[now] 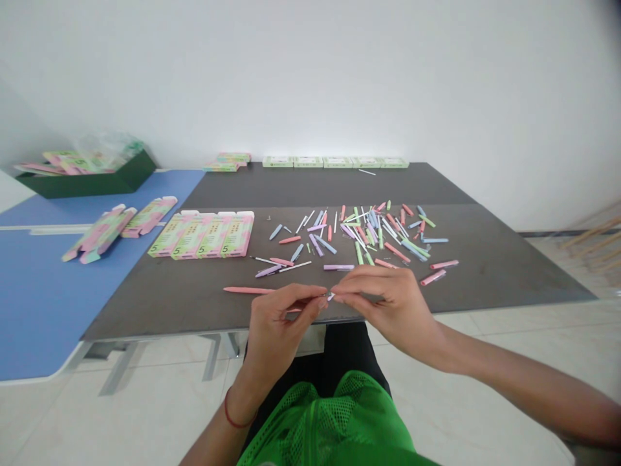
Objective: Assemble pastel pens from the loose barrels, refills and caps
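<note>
My left hand (286, 317) and my right hand (383, 307) meet fingertip to fingertip just above the table's near edge. Pinched between them is a small pen part (330, 296) with a greyish-white look; most of it is hidden by the fingers, so its exact kind is unclear. Behind the left hand lies a long pink pen (247, 290) on the table. Close beyond the right fingers rests a purple pen cap (338, 267). Farther back, loose pen barrels, caps and white refills (388, 228) in pink, green, blue and purple are scattered in a heap.
Several flat printed boxes (213, 234) overlap on the dark table (194, 304). Unfolded cartons (101, 233) lie on the blue table (39, 304) beside a green bin (97, 183) holding packaging. A row of boxes (337, 162) stands along the wall.
</note>
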`<state>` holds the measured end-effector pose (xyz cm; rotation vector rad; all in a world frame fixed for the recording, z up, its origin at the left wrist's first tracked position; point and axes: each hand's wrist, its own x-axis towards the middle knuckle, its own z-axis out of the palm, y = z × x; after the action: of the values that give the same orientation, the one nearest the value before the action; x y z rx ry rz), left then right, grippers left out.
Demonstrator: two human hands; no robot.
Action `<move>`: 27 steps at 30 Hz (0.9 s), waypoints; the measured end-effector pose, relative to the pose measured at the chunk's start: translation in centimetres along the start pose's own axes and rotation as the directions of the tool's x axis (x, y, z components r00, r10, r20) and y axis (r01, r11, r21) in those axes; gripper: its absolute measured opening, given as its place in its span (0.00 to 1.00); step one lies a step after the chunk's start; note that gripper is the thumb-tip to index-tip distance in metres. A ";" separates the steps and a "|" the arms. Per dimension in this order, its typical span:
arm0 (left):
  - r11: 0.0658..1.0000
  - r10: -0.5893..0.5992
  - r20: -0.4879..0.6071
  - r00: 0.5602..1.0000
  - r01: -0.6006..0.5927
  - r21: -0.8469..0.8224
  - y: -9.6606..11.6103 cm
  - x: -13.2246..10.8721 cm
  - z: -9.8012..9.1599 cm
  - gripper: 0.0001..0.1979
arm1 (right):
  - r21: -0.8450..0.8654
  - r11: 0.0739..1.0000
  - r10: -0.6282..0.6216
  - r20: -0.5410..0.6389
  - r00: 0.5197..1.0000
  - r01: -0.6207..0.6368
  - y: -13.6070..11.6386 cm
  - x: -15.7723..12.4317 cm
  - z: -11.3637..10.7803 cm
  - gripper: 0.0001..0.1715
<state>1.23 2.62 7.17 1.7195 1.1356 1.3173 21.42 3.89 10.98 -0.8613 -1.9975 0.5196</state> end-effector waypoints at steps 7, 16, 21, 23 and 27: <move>0.999 0.030 0.024 0.999 -0.030 0.009 0.3 0.2 -0.1 0.03 | -0.075 0.986 -0.149 0.010 0.989 0.150 0.5 -0.4 0.4 0.12; 0.950 -0.171 0.044 0.984 0.177 -0.257 -0.4 -0.3 0.2 0.06 | -0.122 0.941 -0.314 0.045 0.948 0.317 1.9 -0.9 0.9 0.15; 0.994 -0.096 0.051 0.994 0.098 -0.038 -1.5 -0.9 -1.3 0.12 | -0.161 0.944 -0.292 0.005 0.956 0.289 2.7 -1.4 1.7 0.13; 0.980 0.001 0.082 0.997 -0.017 0.200 -2.8 -1.3 -2.4 0.11 | -0.152 0.956 -0.256 -0.011 0.967 0.251 2.9 -1.6 1.8 0.12; 0.777 0.168 0.288 0.943 -0.306 0.550 -6.4 -1.9 -4.0 0.14 | -0.148 0.969 -0.198 0.006 0.980 0.196 3.2 -2.0 1.8 0.10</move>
<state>-4.35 3.39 1.73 2.4712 1.3103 0.9110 21.83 4.49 6.85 -0.7409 -2.1063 0.2565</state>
